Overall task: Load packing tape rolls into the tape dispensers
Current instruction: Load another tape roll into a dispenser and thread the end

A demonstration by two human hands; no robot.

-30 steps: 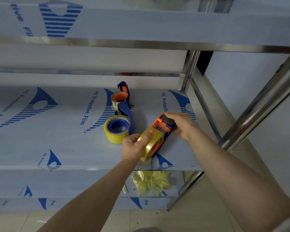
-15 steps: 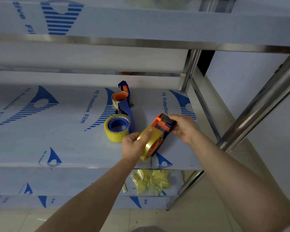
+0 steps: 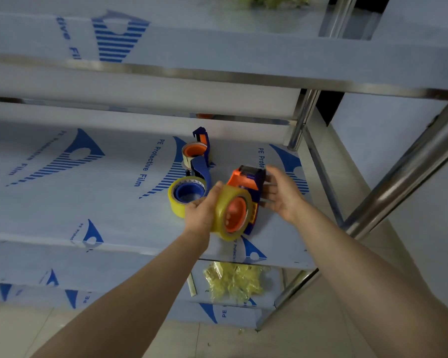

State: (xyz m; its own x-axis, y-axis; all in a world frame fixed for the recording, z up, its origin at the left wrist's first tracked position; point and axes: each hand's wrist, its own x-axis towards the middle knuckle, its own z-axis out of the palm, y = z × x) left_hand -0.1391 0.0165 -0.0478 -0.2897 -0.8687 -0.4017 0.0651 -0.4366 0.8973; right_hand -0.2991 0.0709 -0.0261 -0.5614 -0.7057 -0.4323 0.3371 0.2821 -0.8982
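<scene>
Head view: the middle shelf (image 3: pixel 88 202) fills the centre of the frame under printed protective film. Its front edge runs across the lower middle of the frame, and its right edge stops at two steel posts, a rear post (image 3: pixel 299 122) at upper right of centre and a front post (image 3: pixel 409 166) slanting down the right side. The upper shelf (image 3: pixel 217 47) hangs low across the top, so headroom above the things is shallow. To the left of the things the shelf stretches far; to their right there is only a narrow strip before the edge.

Both hands work near the front-right corner, close together. The left hand (image 3: pixel 202 213) grips the tape roll (image 3: pixel 225 200), fingers curled over its rim, and the roll sits on the orange hub of the orange-and-blue dispenser (image 3: pixel 246 182). The right hand (image 3: pixel 285 197) lies against the dispenser's far side with fingers mostly straight. Whether the dispenser's base touches the shelf I cannot tell.

Two dispensers in all: the second dispenser (image 3: pixel 201 171), blue, lies just behind, carrying its own small roll (image 3: pixel 185 157). Three rolls in all: the third, a loose yellow roll (image 3: pixel 176 205), lies flat beside the left hand. One wad of crumpled yellow film (image 3: pixel 233 282) lies on the lower shelf (image 3: pixel 181 311).
</scene>
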